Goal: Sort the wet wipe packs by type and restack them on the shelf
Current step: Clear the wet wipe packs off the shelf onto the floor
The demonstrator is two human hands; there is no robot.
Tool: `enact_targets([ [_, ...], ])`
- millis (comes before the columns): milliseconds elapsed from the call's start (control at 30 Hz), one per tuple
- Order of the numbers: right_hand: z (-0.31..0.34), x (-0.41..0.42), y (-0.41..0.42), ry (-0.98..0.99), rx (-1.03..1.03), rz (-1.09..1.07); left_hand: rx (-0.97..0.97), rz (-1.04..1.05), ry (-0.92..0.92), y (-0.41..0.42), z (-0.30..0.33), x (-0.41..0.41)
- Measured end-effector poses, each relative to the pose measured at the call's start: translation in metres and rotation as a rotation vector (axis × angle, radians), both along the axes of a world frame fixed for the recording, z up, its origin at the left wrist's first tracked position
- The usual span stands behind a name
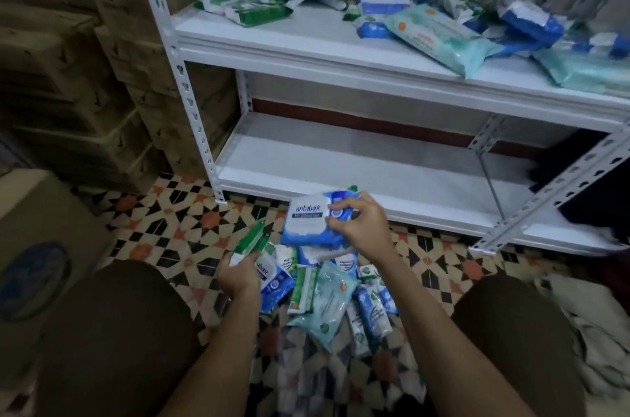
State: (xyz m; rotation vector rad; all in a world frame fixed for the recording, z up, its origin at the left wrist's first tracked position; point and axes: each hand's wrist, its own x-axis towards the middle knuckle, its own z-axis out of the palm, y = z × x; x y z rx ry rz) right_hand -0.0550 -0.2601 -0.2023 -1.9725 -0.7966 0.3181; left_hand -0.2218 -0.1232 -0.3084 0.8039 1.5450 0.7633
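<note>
Packs: soft film pouches, likely light, slippery; grip across the flat faces.
Right hand [358,225]: pinches blue pack [308,222], 12 o'clock of floor pile [327,297].
Left hand [238,275]: grips green pack [250,241], 10 o'clock.

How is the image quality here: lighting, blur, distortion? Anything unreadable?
Head view: dim, uneven light, with the cardboard boxes at left nearly lost in shadow; wide-angle bending curves the shelf upright; the far packs on the upper shelf are soft and their labels unreadable; the blue pack in the right hand reads clearly; the green pack in the left hand is slightly smeared.
</note>
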Motion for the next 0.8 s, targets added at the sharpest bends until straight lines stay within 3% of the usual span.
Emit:
enact_targets([
  [267,-0.081,-0.033,0.028,0.241,-0.036,-0.016,0.041,0.085,-0.027,-0.003,-0.017,-0.015],
  [433,-0.153,-0.059,0.008,0.365,-0.279,-0.082,-0.213,-0.285,0.235,-0.002,-0.053,-0.029],
  [633,-0.185,-0.062,-0.012,0.451,-0.278,-0.220,-0.328,-0.436,0.123,-0.006,-0.074,-0.027],
  [800,-0.182,-0.046,-0.013,0.468,-0.214,-0.270,-0.342,-0.488,0.145,-0.001,-0.088,-0.026],
])
